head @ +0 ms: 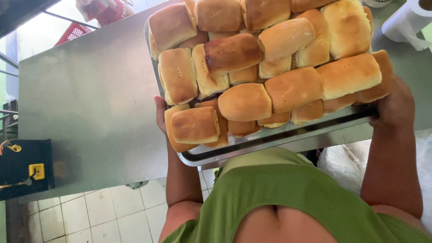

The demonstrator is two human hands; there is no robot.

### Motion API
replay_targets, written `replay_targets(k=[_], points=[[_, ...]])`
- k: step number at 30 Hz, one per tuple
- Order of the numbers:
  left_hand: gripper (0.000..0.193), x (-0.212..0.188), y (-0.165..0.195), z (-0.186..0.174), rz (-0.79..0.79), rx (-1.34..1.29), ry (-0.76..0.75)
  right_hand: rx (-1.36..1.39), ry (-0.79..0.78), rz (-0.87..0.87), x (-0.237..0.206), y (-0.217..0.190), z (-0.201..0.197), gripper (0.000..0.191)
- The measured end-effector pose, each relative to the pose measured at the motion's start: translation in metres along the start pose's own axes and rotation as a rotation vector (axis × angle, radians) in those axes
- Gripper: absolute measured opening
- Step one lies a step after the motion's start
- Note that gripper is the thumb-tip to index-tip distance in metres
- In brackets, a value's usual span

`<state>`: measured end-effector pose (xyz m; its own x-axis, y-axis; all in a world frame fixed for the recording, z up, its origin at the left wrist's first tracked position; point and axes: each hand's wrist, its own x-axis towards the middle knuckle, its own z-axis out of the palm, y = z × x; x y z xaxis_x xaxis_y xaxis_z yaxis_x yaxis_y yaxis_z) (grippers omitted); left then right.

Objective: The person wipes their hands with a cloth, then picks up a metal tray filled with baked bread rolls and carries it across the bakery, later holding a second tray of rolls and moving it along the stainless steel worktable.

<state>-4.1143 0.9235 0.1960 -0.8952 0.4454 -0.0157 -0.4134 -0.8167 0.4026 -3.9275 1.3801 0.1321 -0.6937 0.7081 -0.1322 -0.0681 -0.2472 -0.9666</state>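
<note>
A metal tray (270, 140) piled with several golden-brown bread rolls (245, 101) is held up close to my body, above the edge of a steel table. My left hand (160, 112) grips the tray's left side, mostly hidden behind the rolls. My right hand (396, 105) grips the tray's right end, its fingers under the rim. The rolls are stacked in more than one layer and reach past the tray's edges.
A steel table (94, 103) lies under and left of the tray. A white paper roll (407, 20) stands at the top right. A black box (24, 166) sits at the left, a red crate (74, 31) beyond the table. White floor tiles (112, 216) show below.
</note>
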Motion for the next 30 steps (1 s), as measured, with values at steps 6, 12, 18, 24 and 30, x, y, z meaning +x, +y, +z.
replay_targets(k=[6, 12, 18, 24, 30], points=[[0.072, 0.010, 0.002, -0.007, -0.007, 0.003, -0.065, 0.042, -0.051, -0.053, 0.006, 0.012, -0.010, 0.027], [0.074, 0.018, 0.009, -0.013, -0.103, -0.059, -0.121, -0.032, -0.042, -0.080, -0.004, 0.006, -0.011, 0.028], [0.072, 0.025, 0.013, -0.013, -0.103, -0.039, -0.094, -0.461, -0.029, -0.279, -0.018, 0.001, -0.005, 0.030], [0.073, 0.026, 0.015, -0.019, -0.138, -0.051, -0.091, -0.110, -0.062, -0.146, -0.016, 0.016, -0.008, 0.025], [0.071, 0.028, 0.017, -0.024, -0.118, -0.023, -0.183, -0.006, -0.091, -0.102, -0.016, 0.015, 0.004, 0.032]])
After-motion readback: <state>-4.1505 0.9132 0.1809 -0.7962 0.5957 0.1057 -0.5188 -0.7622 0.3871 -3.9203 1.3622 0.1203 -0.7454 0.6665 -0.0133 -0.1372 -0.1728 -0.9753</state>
